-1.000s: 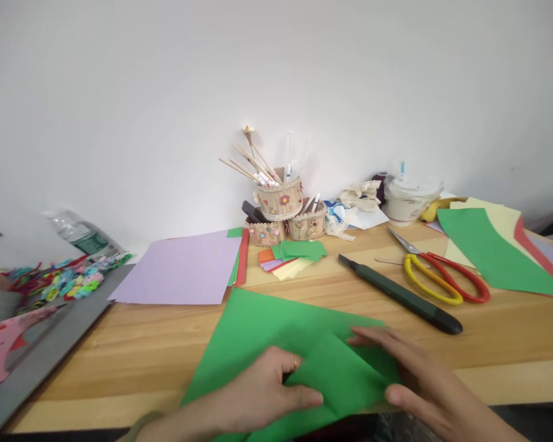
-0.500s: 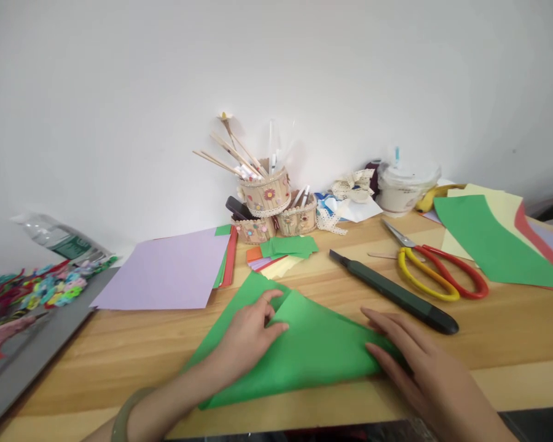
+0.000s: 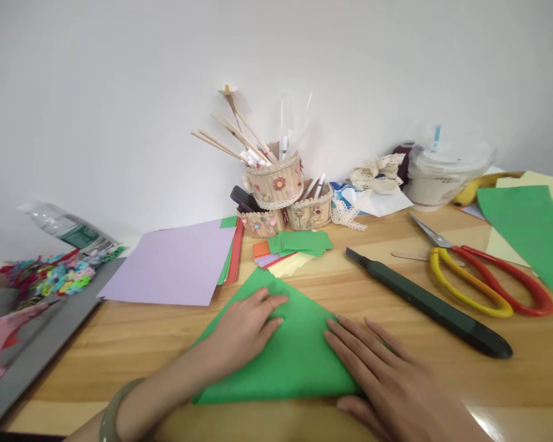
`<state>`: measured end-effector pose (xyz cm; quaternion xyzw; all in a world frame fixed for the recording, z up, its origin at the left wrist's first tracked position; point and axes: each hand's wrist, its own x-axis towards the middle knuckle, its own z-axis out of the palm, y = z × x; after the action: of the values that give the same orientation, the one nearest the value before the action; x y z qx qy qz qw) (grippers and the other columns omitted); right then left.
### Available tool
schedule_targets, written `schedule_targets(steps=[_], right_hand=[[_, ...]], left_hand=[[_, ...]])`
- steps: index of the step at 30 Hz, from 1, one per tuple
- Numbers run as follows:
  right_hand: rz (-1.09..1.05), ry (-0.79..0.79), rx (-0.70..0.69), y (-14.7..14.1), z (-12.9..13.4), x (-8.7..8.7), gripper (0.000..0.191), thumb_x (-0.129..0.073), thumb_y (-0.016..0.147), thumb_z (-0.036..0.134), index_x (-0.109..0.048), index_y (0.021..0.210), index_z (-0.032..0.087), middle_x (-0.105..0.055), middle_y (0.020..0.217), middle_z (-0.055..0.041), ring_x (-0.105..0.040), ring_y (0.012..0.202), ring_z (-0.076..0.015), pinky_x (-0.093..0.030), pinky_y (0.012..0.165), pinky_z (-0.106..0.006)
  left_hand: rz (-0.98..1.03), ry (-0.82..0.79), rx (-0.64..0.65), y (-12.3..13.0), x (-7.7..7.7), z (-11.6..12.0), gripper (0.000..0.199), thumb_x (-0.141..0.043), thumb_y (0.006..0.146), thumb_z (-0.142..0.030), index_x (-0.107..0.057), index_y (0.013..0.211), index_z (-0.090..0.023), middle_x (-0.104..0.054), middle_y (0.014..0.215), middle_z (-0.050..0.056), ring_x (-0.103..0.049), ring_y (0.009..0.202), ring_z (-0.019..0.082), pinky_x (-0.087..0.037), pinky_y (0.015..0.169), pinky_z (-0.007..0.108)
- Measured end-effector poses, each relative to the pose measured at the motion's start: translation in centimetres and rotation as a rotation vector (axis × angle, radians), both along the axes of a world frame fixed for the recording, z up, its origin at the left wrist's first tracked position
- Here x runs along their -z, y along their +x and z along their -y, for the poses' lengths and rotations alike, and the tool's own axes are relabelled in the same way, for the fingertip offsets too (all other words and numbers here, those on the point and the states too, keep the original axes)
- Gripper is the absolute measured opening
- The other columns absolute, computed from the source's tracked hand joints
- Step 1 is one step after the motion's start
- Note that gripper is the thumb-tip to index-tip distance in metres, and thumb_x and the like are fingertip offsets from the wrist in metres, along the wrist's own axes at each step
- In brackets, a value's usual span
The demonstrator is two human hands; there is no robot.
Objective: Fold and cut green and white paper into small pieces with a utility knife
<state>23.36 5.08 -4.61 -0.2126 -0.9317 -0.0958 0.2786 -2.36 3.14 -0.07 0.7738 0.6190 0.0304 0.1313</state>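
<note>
A green sheet of paper (image 3: 299, 362), folded into a rough triangle, lies on the table in front of me. My left hand (image 3: 246, 328) rests on its left part with the fingers apart, their tips near the upper corner. On the right edge my right hand (image 3: 380, 368) lies flat, fingers stretched out over the paper and thumb by the lower edge. Right of the paper is a dark green craft knife (image 3: 433, 307). Scissors (image 3: 479, 270) with one yellow and one red handle lie beyond it.
Purple paper (image 3: 170, 264) tops a stack at left. Small coloured slips (image 3: 301, 244) lie before decorated pots (image 3: 276, 184). A pink glue gun (image 3: 4, 337), bright trinkets (image 3: 59, 273) and a bottle (image 3: 69, 227) are far left. Green paper (image 3: 525, 233) and a tub (image 3: 442, 175) are at right.
My right hand has moved left and flattened onto the paper, whose right corner has folded inward. My left hand stays on the sheet. The view has shifted slightly.
</note>
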Motion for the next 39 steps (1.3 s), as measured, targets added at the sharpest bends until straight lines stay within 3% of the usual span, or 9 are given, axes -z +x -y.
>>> schedule_targets(steps=[7, 16, 25, 30, 34, 39], right_hand=[[0.084, 0.076, -0.006, 0.0, -0.1, -0.5, 0.052, -0.051, 0.088, 0.049, -0.06, 0.121, 0.01, -0.06, 0.126, -0.0118, -0.063, 0.108, -0.0252, -0.059, 0.077, -0.037], [0.08, 0.075, -0.003, 0.3, -0.2, 0.3, 0.054, -0.053, 0.085, 0.052, -0.059, 0.124, 0.015, -0.06, 0.128, -0.009, -0.061, 0.111, -0.0232, -0.057, 0.079, -0.035], [0.175, 0.195, 0.007, 0.0, -0.4, -0.4, 0.052, -0.047, 0.088, 0.054, -0.063, 0.117, 0.013, -0.064, 0.122, -0.007, -0.064, 0.104, -0.0212, -0.056, 0.074, -0.033], [0.158, 0.167, 0.015, 0.2, -0.1, -0.1, 0.053, -0.047, 0.088, 0.055, -0.062, 0.118, 0.014, -0.064, 0.123, -0.0078, -0.062, 0.107, -0.0213, -0.054, 0.078, -0.033], [0.117, 0.154, 0.059, 0.0, 0.7, -0.3, 0.045, -0.042, 0.094, 0.046, -0.064, 0.116, 0.013, -0.066, 0.121, -0.0071, -0.062, 0.107, -0.0197, -0.051, 0.082, -0.032], [0.111, 0.057, 0.102, -0.3, 1.9, -1.1, 0.05, -0.04, 0.094, 0.052, -0.064, 0.114, 0.013, -0.066, 0.121, -0.0074, -0.062, 0.107, -0.0183, -0.05, 0.084, -0.029]], left_hand=[[0.053, -0.057, 0.014, -0.6, 0.5, -0.2, 0.045, -0.044, 0.096, -0.03, -0.046, 0.14, -0.019, -0.059, 0.128, 0.012, -0.055, 0.117, 0.027, -0.045, 0.099, 0.041], [-0.021, -0.089, 0.08, -0.4, 0.0, -0.8, 0.045, -0.038, 0.097, -0.026, -0.045, 0.141, -0.016, -0.062, 0.099, 0.01, -0.061, 0.093, 0.026, -0.052, 0.082, 0.04], [-0.08, -0.113, 0.127, -0.3, -0.2, -0.8, 0.047, -0.037, 0.098, -0.024, -0.039, 0.144, -0.013, -0.061, 0.108, 0.013, -0.06, 0.099, 0.027, -0.052, 0.086, 0.043], [-0.099, -0.112, 0.145, -0.4, -0.2, -0.9, 0.048, -0.036, 0.097, -0.024, -0.038, 0.144, -0.012, -0.06, 0.112, 0.014, -0.06, 0.103, 0.028, -0.051, 0.089, 0.043], [-0.129, -0.119, 0.142, -0.4, -0.3, -0.8, 0.048, -0.035, 0.098, -0.025, -0.037, 0.145, -0.014, -0.059, 0.115, 0.014, -0.06, 0.105, 0.028, -0.051, 0.088, 0.042], [-0.128, -0.095, 0.147, -0.4, -0.3, -0.7, 0.048, -0.032, 0.098, -0.026, -0.039, 0.144, -0.014, -0.057, 0.104, 0.012, -0.061, 0.096, 0.026, -0.053, 0.084, 0.044]])
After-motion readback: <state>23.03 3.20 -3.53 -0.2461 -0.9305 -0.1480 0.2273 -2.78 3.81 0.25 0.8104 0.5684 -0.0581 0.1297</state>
